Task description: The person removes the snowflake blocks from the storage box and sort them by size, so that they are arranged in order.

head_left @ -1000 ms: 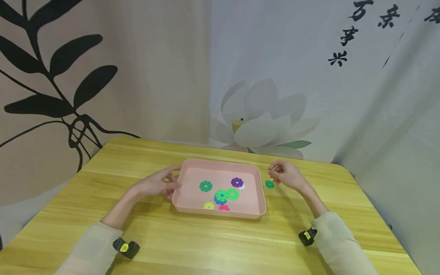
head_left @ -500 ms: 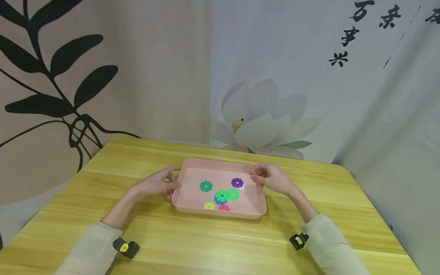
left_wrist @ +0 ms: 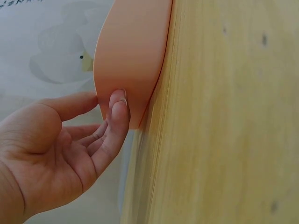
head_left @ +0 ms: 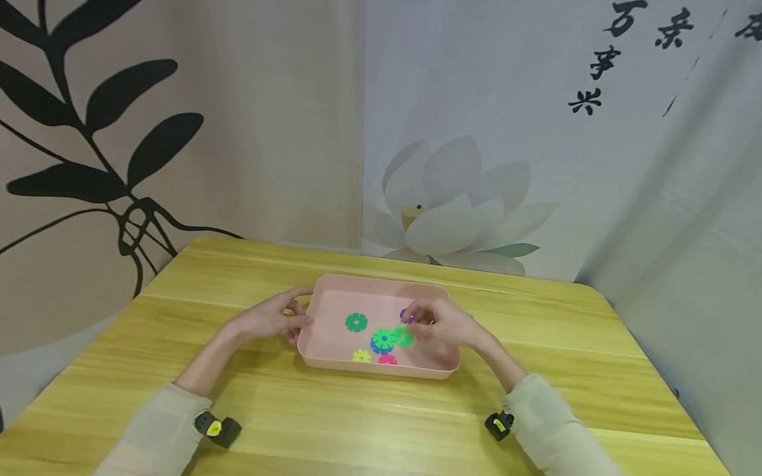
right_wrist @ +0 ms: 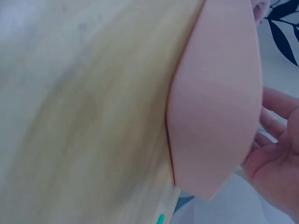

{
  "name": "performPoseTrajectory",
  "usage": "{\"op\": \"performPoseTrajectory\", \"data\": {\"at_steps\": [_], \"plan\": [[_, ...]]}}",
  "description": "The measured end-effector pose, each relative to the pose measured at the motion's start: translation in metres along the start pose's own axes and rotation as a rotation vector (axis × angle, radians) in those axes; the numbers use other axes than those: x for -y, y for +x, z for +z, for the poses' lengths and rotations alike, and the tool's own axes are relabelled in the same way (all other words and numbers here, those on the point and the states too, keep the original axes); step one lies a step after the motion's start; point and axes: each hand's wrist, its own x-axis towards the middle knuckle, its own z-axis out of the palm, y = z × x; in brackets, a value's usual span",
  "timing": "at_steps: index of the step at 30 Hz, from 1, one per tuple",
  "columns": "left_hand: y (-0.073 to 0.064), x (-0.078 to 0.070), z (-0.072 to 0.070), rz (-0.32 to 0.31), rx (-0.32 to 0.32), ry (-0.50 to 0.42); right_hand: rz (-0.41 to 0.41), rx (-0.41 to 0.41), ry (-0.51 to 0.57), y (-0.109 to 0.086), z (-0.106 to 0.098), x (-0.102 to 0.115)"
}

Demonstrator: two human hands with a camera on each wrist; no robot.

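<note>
A shallow pink tray (head_left: pixel 333 360) stands on the wooden table. My left hand (head_left: pixel 270 317) holds its left end; in the left wrist view one finger meets the rim and other fingertips (left_wrist: pixel 119 105) press the outer wall. My right hand (head_left: pixel 443 324) reaches over the right wall, its fingers bent above the tray floor; whether they pinch something is hidden. Notched plastic discs lie inside: a dark green disc (head_left: pixel 356 322), overlapping bright green (head_left: pixel 403 336) and blue ones, a yellow disc (head_left: pixel 361 356) and a pink disc (head_left: pixel 388 359). A purple disc (head_left: pixel 405 316) is partly covered by my right hand.
On the table (head_left: pixel 297 423), just right of the tray, a green disc (right_wrist: pixel 160 219) shows only partly. A printed curtain (head_left: pixel 286 132) hangs behind the table's far edge. Both wrists carry small black cameras (head_left: pixel 499 425).
My right hand has moved left, from beside the green disc on the table, across the tray's right rim to above the purple disc. My left hand and the tray have stayed put.
</note>
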Motion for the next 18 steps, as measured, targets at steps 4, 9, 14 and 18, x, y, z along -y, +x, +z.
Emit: {"op": "performPoseTrajectory", "data": {"at_steps": [4, 9, 14, 18], "plan": [[0.0, 0.0, 0.0, -0.003, 0.0, -0.003, 0.008, 0.05, -0.073, 0.002, 0.01, 0.002], [0.0, 0.0, 0.0, -0.003, -0.001, 0.001, 0.074, 0.102, -0.121, 0.005, 0.022, 0.004], [-0.001, 0.0, 0.0, -0.006, -0.002, -0.006, 0.074, 0.19, -0.115, 0.009, 0.031, 0.005], [0.0, 0.0, 0.0, -0.004, 0.001, -0.007, 0.096, 0.228, -0.057, 0.011, 0.033, 0.006]]}}
